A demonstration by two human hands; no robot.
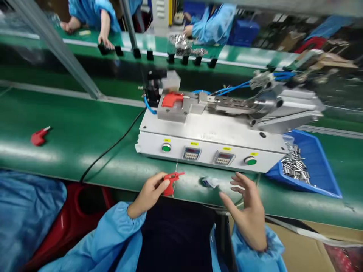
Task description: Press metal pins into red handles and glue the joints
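My left hand (149, 194) pinches a small red plastic handle part (171, 181) at the near edge of the green belt (85, 128). My right hand (248, 211) hovers with fingers spread and nothing in it, just right of a small blurred white-and-blue object (210, 183) on the belt. Directly behind both hands stands a white press machine (210, 136) with two green buttons (166, 147) and two small displays. Another red handle part (172, 99) sits in the machine's fixture.
A blue tray (317, 158) of several small metal pins rests at the machine's right. A finished red-handled tool (39, 136) lies far left on the belt. A black cable (113, 145) crosses the belt. Other people in blue sleeves (211, 24) work across a far belt.
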